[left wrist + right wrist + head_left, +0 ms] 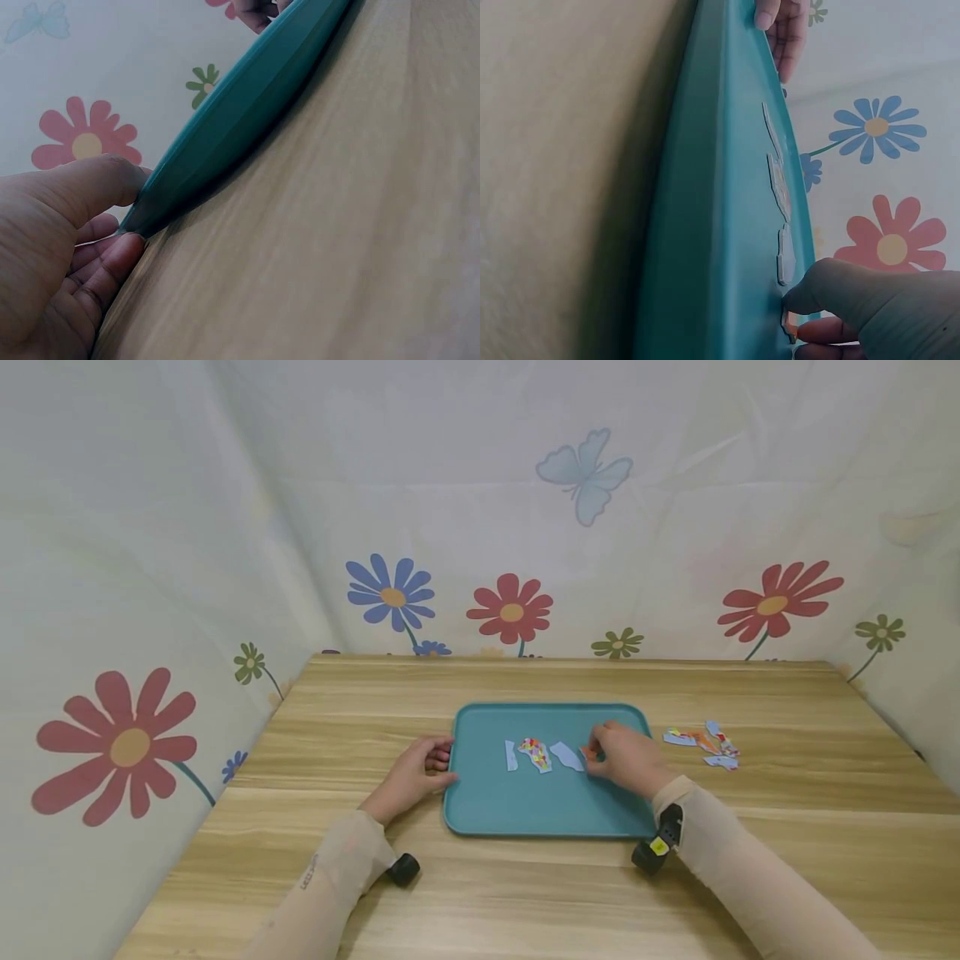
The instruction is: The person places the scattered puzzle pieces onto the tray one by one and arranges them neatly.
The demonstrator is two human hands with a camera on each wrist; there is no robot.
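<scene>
A teal rectangular tray [517, 810] lies on the wooden table. My left hand [411, 778] holds its left edge, thumb at the rim and fingers at the outer side, as the left wrist view shows. Over the right part of the tray, my right hand [628, 762] pinches a small orange puzzle piece [789, 327] between thumb and fingers, close to the tray's surface. Left of it, a row of flat, irregular pieces lies on the tray: a pale blue one [567, 756], a multicoloured one [537, 755] and a narrow pale strip [511, 756]. My right fingers partly hide the orange piece.
Beyond the tray's right edge, several more pieces [705, 742], orange and pale blue, lie loosely together on the table [525, 893]. A white curtain [450, 510] printed with flowers and a butterfly hangs behind the table and at its sides.
</scene>
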